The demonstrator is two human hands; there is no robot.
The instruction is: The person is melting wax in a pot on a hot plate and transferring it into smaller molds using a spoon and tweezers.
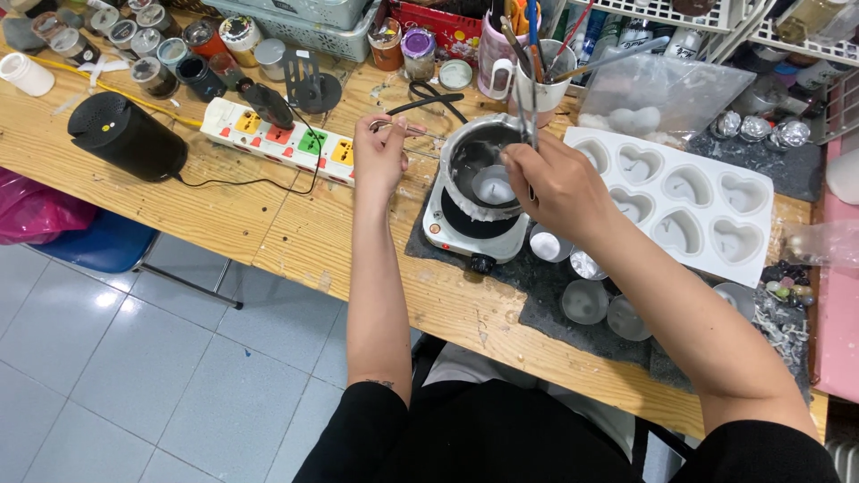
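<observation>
Gripping the pot handle (407,129), left hand (379,157) clenched at 12 o'clock; right hand (550,183) pinches a thin stick (529,116) over the metal pot (483,166) on the small hotplate (474,228), counter (224,210) centre; heart mould (684,201) at 3 o'clock.

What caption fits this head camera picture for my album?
Left hand steadies the handle of a metal melting pot on a small hot plate while right hand stirs, beside a white heart mold.
</observation>
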